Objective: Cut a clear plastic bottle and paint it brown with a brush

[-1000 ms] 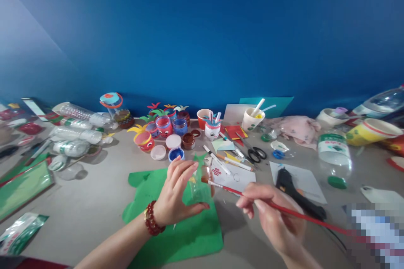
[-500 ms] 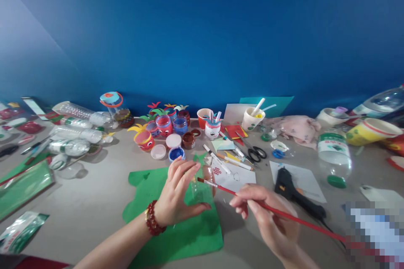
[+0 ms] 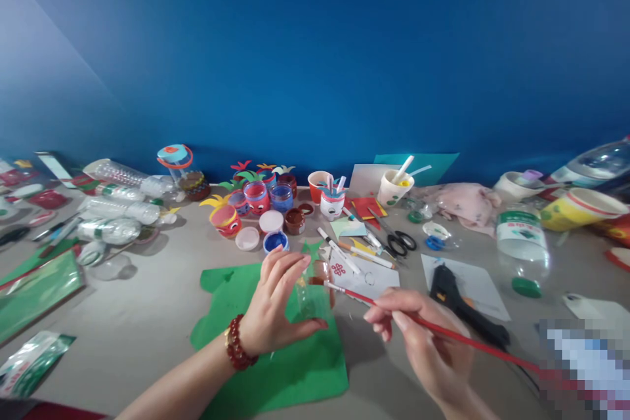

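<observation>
My left hand (image 3: pixel 275 302), with a red bead bracelet at the wrist, is wrapped round a small clear plastic cup (image 3: pixel 315 289) that carries a green paper leaf on top. It holds the cup above a green foam sheet (image 3: pixel 285 367). My right hand (image 3: pixel 428 341) pinches a long red paintbrush (image 3: pixel 443 331), and the brush tip touches the cup's side, where brown paint shows.
Open paint pots (image 3: pixel 275 239) and decorated cups (image 3: pixel 256 195) stand behind the sheet. Pens, scissors (image 3: pixel 401 239) and a black glue gun (image 3: pixel 457 305) lie to the right. Plastic bottles (image 3: pixel 118 210) lie at the left, paper cups (image 3: pixel 581 207) at the far right.
The brush tip moved left across the cup, then drew back right a little. My left hand has kept the cup nearly still.
</observation>
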Tool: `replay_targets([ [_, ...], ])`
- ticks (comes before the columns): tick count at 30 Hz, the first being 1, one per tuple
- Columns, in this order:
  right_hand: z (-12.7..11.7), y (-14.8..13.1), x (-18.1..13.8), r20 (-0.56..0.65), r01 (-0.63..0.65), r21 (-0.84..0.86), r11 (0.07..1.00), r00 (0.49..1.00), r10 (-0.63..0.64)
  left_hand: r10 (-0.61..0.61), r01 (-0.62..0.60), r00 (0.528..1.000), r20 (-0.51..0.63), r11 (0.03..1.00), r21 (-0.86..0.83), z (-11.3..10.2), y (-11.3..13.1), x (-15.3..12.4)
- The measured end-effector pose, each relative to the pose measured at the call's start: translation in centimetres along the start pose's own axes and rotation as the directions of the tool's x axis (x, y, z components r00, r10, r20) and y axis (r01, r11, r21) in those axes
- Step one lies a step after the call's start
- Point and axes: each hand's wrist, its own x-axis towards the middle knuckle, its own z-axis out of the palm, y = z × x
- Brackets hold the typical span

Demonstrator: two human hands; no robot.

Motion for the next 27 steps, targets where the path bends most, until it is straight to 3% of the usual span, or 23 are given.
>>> replay_targets([
  [5,0.3,0.3,-0.1,-0.138,-0.036,0.068,0.997,0.989,0.045,-0.009,0.009,1.0,0.002,1.0,-0.008,0.0,-0.1,-0.2],
  [23,-1.0,1.2,0.6,-0.186,0.06,0.124,0.99,0.982,-0.036,-0.038,0.037,0.999,-0.014,0.999,-0.038,-0.2,-0.2,-0.3],
  [27,-0.7,0.8,0.2,-0.135,0.082,0.131,0.988,0.989,-0.064,-0.041,0.041,0.999,-0.004,0.999,-0.034,-0.1,-0.2,-0.3],
])
